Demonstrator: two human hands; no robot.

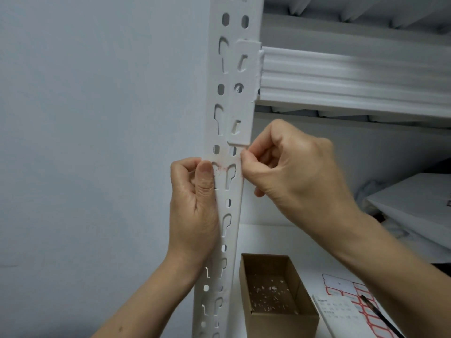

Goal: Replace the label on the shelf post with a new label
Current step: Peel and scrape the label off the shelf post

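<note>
A white slotted shelf post (231, 69) runs up the middle of the view. A pale label strip (223, 157) lies across it, with reddish residue (220, 170) just below. My left hand (195, 203) has its fingers curled round the post's left edge. Its thumb lies flat on the post's face at the strip's left end. My right hand (292, 167) is curled, and its fingertips pinch the strip's right end at the post's right edge. How far the strip sticks to the post is unclear.
Below on the white shelf board stands an open cardboard box (246, 286) with several white paper scraps inside. To its right lie a sheet of red-bordered labels (341, 286), a printed white sheet (339, 311) and a dark pen (380, 318). A shelf beam (353, 76) joins the post above.
</note>
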